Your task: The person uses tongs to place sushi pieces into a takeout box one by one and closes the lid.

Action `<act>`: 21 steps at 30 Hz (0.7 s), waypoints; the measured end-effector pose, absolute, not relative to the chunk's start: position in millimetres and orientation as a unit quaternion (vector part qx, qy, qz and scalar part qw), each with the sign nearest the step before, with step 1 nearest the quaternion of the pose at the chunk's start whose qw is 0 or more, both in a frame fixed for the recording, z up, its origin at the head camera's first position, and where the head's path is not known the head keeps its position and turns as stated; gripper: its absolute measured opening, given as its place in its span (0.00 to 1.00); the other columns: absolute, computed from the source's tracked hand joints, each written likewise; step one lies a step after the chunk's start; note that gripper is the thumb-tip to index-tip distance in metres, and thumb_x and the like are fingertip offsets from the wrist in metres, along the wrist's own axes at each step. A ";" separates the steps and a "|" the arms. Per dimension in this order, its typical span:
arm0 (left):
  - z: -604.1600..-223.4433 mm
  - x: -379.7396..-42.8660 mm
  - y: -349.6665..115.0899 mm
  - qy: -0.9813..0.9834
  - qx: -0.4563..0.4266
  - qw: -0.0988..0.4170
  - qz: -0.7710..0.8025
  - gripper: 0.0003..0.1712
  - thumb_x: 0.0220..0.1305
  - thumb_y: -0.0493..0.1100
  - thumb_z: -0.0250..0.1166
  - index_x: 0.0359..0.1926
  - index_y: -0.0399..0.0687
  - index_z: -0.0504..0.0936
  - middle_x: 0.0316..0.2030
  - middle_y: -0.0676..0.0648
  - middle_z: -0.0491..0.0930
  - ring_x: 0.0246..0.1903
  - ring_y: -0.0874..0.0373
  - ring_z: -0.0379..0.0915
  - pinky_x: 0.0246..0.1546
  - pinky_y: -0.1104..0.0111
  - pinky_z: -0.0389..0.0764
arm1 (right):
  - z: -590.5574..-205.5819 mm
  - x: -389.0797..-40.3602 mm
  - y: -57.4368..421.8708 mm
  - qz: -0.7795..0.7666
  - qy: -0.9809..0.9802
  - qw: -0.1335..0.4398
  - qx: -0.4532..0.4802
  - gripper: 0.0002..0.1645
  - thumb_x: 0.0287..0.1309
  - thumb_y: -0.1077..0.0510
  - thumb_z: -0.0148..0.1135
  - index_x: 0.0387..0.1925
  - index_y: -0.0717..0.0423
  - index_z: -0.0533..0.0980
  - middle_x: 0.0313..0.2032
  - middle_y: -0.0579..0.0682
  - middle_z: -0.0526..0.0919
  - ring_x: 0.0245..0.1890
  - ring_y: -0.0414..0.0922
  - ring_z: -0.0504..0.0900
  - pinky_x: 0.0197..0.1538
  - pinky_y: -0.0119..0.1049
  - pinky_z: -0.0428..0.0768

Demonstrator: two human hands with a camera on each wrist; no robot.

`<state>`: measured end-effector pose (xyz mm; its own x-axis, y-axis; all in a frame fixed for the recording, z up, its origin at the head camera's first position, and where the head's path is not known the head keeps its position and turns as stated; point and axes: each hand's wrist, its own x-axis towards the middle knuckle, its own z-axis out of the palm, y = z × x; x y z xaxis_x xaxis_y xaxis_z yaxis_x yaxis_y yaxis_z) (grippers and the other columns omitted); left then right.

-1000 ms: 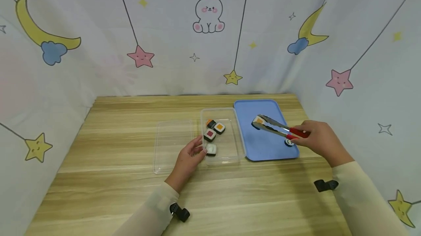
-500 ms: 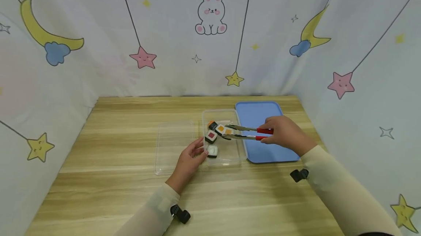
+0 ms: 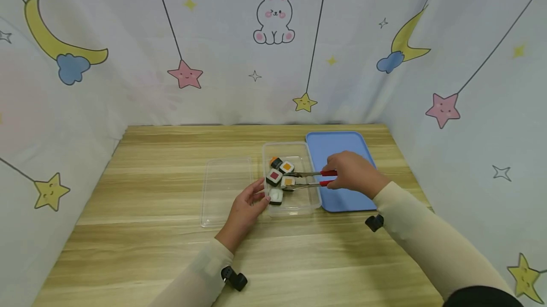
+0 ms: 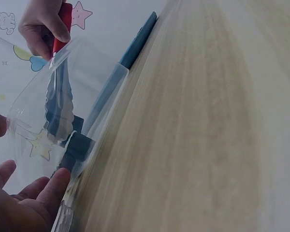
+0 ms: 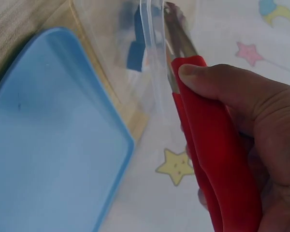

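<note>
Since the frame half a second earlier, the right hand [image 3: 352,171] moves left, and the roll carried in its tongs [image 3: 309,173] shifts leftward and toward the tabletop's near edge. Gripped by their red handles, the tongs hold one arm on either side of this orange-centred roll [image 3: 288,182]; how firmly they clamp it cannot be told. It lies within the clear container [image 3: 299,205], toward the left wall; contact with the floor is unclear. Around it are a second orange-centred roll [image 3: 287,167] toward the far edge, a red-centred roll [image 3: 274,177] just to the left, and a white-topped piece [image 3: 276,196] toward the near left corner; a dark-banded piece [image 3: 276,162] with an orange end occupies the far left corner area. Thumb and fingers apart, the left hand [image 3: 245,207] touches the container's left wall from outside. Left of the container lies a clear lid [image 3: 226,193]; right of it, a blue tray [image 3: 348,197] reaches toward the far right corner of the wooden tabletop [image 3: 128,193].
</note>
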<state>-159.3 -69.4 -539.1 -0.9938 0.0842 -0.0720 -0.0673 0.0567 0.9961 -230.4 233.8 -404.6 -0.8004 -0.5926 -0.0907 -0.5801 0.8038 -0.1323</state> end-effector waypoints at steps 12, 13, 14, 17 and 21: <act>-540.0 -160.5 -69.1 0.727 0.003 0.055 0.685 0.34 0.69 0.40 0.70 0.74 0.52 0.72 0.65 0.41 0.76 0.63 0.46 0.76 0.59 0.55 0.79 | -404.7 -228.4 245.9 -0.091 0.952 0.056 -0.286 0.22 0.49 0.50 0.82 0.47 0.52 0.89 0.32 0.40 0.79 0.30 0.41 0.77 0.35 0.39 0.79; -539.7 -160.5 -68.9 0.727 0.002 0.056 0.684 0.34 0.69 0.40 0.70 0.74 0.52 0.72 0.65 0.41 0.76 0.63 0.46 0.76 0.60 0.55 0.79 | -404.6 -227.3 251.7 -0.105 0.953 0.052 -0.278 0.22 0.50 0.50 0.82 0.47 0.52 0.89 0.32 0.40 0.79 0.30 0.41 0.76 0.35 0.39 0.78; -540.0 -160.6 -68.9 0.727 0.001 0.057 0.684 0.34 0.69 0.40 0.70 0.74 0.53 0.72 0.65 0.41 0.76 0.63 0.47 0.76 0.60 0.55 0.78 | -403.9 -225.8 257.9 -0.118 0.955 0.048 -0.269 0.22 0.50 0.50 0.82 0.48 0.52 0.89 0.32 0.40 0.79 0.30 0.41 0.76 0.35 0.39 0.78; -541.1 -160.7 -69.0 0.729 0.001 0.059 0.682 0.34 0.69 0.41 0.70 0.74 0.53 0.72 0.65 0.42 0.76 0.63 0.47 0.76 0.60 0.53 0.78 | -401.3 -220.0 280.8 -0.150 0.961 0.036 -0.230 0.25 0.51 0.50 0.82 0.51 0.55 0.87 0.34 0.42 0.80 0.32 0.43 0.77 0.35 0.39 0.78; -543.1 -161.7 -69.7 0.729 0.002 0.057 0.682 0.35 0.69 0.41 0.71 0.74 0.53 0.73 0.65 0.42 0.76 0.63 0.47 0.76 0.61 0.52 0.77 | -397.0 -210.6 319.7 -0.166 0.971 0.026 -0.167 0.30 0.54 0.50 0.80 0.56 0.60 0.85 0.38 0.47 0.82 0.36 0.47 0.79 0.38 0.42 0.80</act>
